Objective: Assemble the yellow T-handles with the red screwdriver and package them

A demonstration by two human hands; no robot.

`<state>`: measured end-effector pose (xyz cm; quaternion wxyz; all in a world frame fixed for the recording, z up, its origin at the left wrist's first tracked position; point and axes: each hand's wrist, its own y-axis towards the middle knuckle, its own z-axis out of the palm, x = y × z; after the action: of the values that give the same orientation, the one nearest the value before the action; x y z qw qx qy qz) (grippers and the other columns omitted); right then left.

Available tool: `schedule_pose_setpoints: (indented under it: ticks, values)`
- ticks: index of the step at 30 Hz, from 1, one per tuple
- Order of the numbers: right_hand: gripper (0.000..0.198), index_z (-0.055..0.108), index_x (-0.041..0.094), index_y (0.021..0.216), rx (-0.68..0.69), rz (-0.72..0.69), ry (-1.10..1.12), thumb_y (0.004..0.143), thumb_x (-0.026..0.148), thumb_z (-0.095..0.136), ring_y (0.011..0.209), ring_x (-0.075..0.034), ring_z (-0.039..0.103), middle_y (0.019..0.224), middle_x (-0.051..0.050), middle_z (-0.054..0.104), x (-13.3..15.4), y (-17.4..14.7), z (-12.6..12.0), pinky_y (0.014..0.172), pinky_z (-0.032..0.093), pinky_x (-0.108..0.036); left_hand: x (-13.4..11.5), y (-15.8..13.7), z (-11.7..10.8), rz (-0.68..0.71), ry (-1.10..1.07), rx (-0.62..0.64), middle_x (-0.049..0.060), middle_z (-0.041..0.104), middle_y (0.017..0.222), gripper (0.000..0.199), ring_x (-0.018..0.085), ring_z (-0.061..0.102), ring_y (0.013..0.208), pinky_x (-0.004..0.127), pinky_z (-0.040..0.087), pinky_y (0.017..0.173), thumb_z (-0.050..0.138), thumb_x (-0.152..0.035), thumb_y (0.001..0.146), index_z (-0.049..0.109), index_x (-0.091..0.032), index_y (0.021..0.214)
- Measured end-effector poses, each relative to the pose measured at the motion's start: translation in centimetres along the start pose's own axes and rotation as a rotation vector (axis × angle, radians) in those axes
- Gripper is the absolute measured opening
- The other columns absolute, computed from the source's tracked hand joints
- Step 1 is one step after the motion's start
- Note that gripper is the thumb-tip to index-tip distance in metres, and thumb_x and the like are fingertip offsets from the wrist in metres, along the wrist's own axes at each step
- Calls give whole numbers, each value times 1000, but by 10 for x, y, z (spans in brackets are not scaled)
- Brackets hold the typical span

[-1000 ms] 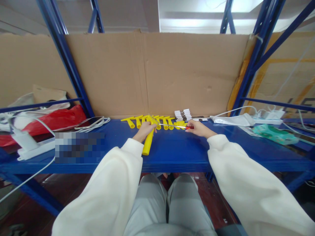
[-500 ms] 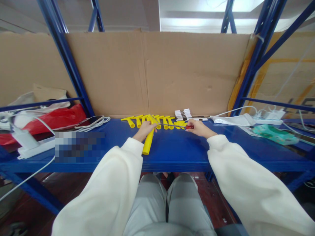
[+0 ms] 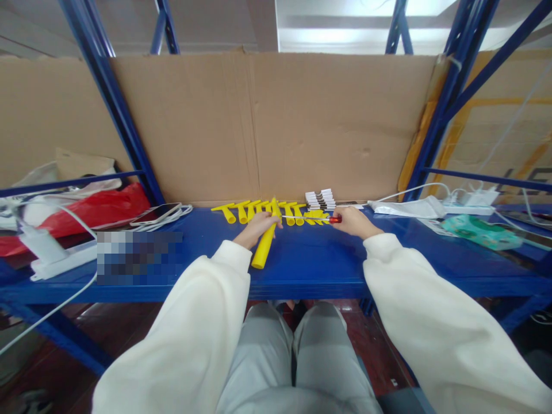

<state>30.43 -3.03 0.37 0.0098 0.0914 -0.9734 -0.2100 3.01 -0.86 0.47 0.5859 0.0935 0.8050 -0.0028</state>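
Observation:
My left hand (image 3: pixel 257 227) is closed around a yellow T-shaped handle (image 3: pixel 263 250), whose thick round tube points down toward the table's front edge. Pinched in my right hand (image 3: pixel 355 222) is a screwdriver (image 3: pixel 334 219) with a red grip. Its thin metal shaft runs level to the left, and the tip meets the yellow piece beside my left fingers; exactly where it touches is hard to make out. Behind my hands lies a row of several similar yellow T-shaped handles (image 3: pixel 228 214), partly covered by the held one. Small yellow pieces (image 3: pixel 317 217) lie near the shaft.
A stack of white strips with dark parts (image 3: pixel 320 200) stands by the cardboard wall (image 3: pixel 336 126). On the blue table (image 3: pixel 310 264), a phone (image 3: pixel 156 213) with cables and a red bag (image 3: pixel 97 214) are left; a white pouch (image 3: pixel 409 207) and green packet (image 3: pixel 480 232) are right.
The yellow handle in my left hand has turned, its upper end swinging to the right. My right hand and the screwdriver have shifted slightly right, and the shaft is more level.

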Motion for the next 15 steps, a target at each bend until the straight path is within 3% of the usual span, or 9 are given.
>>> schedule_pose_setpoints:
  ticks: [4, 8, 15]
  values:
    - [8, 66, 20, 88, 35, 59, -17, 81, 22, 62, 80, -23, 67, 89, -9, 75, -1, -2, -1, 65, 38, -27, -2, -3, 12, -62, -15, 64, 0, 60, 55, 9, 10, 53, 39, 20, 41, 40, 56, -13, 73, 64, -14, 68]
    - [11, 66, 20, 90, 69, 81, -33, 80, 22, 63, 83, -23, 68, 91, -9, 76, -2, -3, -1, 67, 41, -27, -5, -2, 23, -139, -5, 2, -1, 51, 44, 18, 11, 50, 37, 20, 40, 40, 50, -15, 80, 59, -16, 65]
    - [17, 68, 20, 94, 138, 97, -35, 79, 23, 60, 88, -24, 68, 97, -9, 76, -3, -2, 1, 74, 44, -29, -3, 3, 22, -212, -44, 6, -1, 48, 44, 28, 11, 45, 37, 21, 39, 40, 47, -18, 88, 51, -19, 60]
